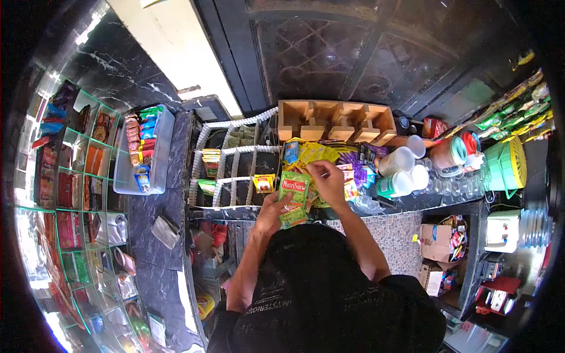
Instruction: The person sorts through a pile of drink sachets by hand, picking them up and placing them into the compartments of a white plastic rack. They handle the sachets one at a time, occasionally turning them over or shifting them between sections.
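Note:
My left hand (270,214) is closed around green NutriSari drink sachets (294,183), held upright in front of my body over the counter's near edge. Just right of them, my right hand (331,183) has its thumb and fingers drawn together; what they pinch, if anything, I cannot make out. Behind both hands lies a heap of yellow sachets (318,153), with purple sachets (351,162) to its right. A divided rack with white partitions (235,181) stands left of my hands. One of its near compartments holds yellow-and-red packets (264,183).
A wooden box with compartments (292,122) stands behind the sachets. Clear plastic jars (395,160) and a green bucket (504,167) crowd the right side. To the left are a plastic bin of packets (166,153) and glass shelving (82,203).

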Demonstrator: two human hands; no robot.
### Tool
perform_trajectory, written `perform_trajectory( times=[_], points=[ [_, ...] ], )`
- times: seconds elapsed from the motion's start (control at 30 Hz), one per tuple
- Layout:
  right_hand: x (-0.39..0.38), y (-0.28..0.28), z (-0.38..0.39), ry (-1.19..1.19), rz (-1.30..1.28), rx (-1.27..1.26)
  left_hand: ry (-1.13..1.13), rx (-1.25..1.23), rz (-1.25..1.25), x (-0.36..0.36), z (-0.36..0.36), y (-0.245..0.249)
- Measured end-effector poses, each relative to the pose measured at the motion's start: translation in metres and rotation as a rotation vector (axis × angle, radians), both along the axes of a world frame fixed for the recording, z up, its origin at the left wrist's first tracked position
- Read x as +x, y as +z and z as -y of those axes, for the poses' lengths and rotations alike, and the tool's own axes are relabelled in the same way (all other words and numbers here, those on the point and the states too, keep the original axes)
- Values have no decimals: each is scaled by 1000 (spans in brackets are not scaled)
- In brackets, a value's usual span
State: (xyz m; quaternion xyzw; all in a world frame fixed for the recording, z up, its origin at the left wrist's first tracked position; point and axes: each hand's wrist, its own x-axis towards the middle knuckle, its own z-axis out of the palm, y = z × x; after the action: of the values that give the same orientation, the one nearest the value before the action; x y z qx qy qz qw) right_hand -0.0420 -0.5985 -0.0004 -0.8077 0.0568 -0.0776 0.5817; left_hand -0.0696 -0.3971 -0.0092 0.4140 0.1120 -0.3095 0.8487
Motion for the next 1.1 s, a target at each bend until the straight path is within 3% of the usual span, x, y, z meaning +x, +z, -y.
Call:
perform_trajectory(
  times=[0.03, 0.1, 0.17, 0.3, 0.37, 0.5, 0.6, 0.67, 0.7, 0.77, 0.9, 1.03, 1.1],
  points=[
    [2, 0, 2, -81, -29, -5, 11, -42, -19, 0, -2, 1],
    [3, -2, 0, -20, 37, 60, 26, -83, -38, 1, -4, 3],
    [-3, -1, -3, 266, -119, 42, 23, -124, -9, 1, -5, 7],
    [-5, -8, -9, 245, -153, 45, -61, -165, -53, 4, -11, 11],
    [-2, -17, -3, 222, -71, 24, -108, -450, -305, 9, -19, 5],
    [-6, 0, 1, 211, -106, 45, 44, -228, -188, 13, -18, -14],
    [-12, 9, -2, 310, -132, 91, 77, -255, -242, 11, -17, -3],
    [-16, 27, -13, 455, -198, -152, 57, -309, -226, 13, -17, -10],
    [-17, 27, -19, 453, -199, -152, 39, -362, -209, 14, -16, -8],
    [-20, 21, -29, 422, 58, -331, 45, -323, -174, 13, -14, -3],
    [-21, 23, -31, 415, 151, -526, 38, -249, -59, 12, -15, -9],
    [-12, 35, -29, 507, 262, -499, 56, -221, -86, 15, -17, -6],
    [-12, 43, -30, 694, 265, -514, 92, -219, -110, 16, -17, 4]
  ],
)
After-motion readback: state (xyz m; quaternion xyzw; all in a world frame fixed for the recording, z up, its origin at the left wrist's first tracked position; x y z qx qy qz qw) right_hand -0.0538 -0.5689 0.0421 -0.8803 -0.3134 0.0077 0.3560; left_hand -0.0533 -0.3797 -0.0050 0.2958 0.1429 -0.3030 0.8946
